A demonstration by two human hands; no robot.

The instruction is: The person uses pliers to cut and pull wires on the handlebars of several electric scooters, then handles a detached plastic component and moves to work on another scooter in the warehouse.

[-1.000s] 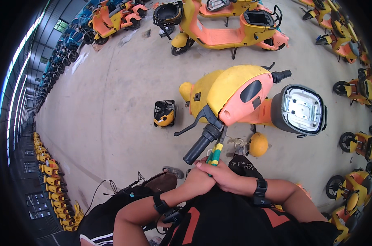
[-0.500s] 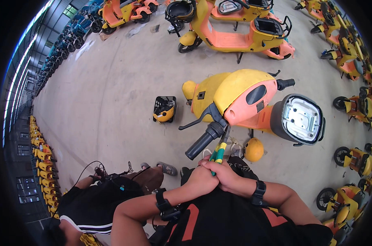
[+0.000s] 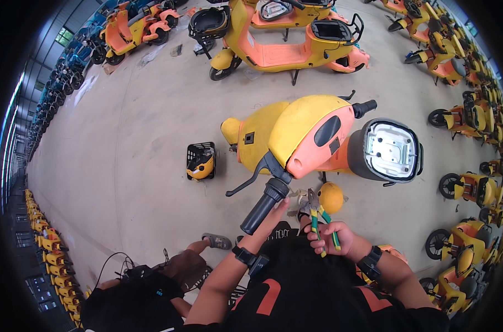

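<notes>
A yellow and orange scooter (image 3: 301, 138) stands on the concrete floor (image 3: 124, 138), its front toward the person, with a grey headlight housing (image 3: 392, 150) hanging off to the right. Rows of more scooters (image 3: 284, 33) line the hall behind and along the sides. To the lower left a second person (image 3: 146, 282) crouches in dark clothes. A black basket (image 3: 201, 160) holding a yellow part sits on the floor just left of the scooter. The black handlebar grip (image 3: 264, 206) juts down toward the person; the left hand (image 3: 273, 211) reaches up beside it, fingers partly hidden, so whether it grasps anything cannot be told. The right hand (image 3: 331, 238) is curled tight around the green and yellow handles of a pair of pliers (image 3: 318, 217), whose nose points up near the steering column, just below the handlebar.
</notes>
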